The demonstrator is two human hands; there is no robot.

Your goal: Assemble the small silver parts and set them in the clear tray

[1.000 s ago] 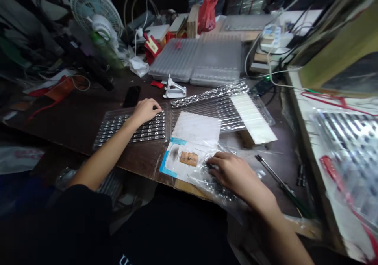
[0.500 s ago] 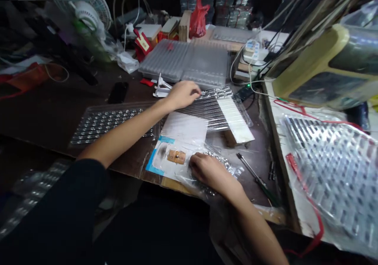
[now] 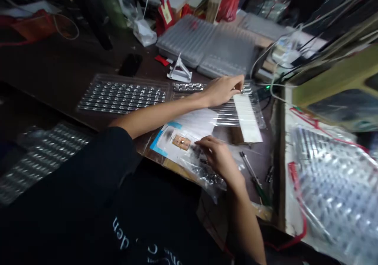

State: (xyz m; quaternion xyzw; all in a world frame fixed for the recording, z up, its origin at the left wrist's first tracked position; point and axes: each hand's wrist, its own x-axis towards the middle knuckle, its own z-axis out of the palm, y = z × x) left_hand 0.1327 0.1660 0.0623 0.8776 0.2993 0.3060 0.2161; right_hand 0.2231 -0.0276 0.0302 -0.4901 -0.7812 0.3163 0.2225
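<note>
My left hand (image 3: 225,90) reaches across to the far edge of a clear ribbed tray (image 3: 227,117). Its fingers are pinched at the row of shiny metal pieces (image 3: 189,86); what they hold is too small to make out. A white strip (image 3: 247,117) lies over the tray's right part. Lower down, my right hand (image 3: 217,154) is curled above an open plastic bag (image 3: 211,178) of small metal parts, its fingertips together and their contents hidden. Left of those fingertips, a small tan block (image 3: 181,142) rests on a white sheet with blue tape (image 3: 158,145).
A filled tray (image 3: 124,95) of metal pieces lies to the left, with a phone (image 3: 130,65) behind it. A white stand (image 3: 180,71) and clear stacked trays (image 3: 189,36) are farther back. A green-handled screwdriver (image 3: 255,178) lies right, near a wrapped stack of trays (image 3: 339,186).
My left hand has moved right along the row of metal pieces, toward the white strip. My right hand has lifted slightly from the bag and turned. The head view has shifted and tilted.
</note>
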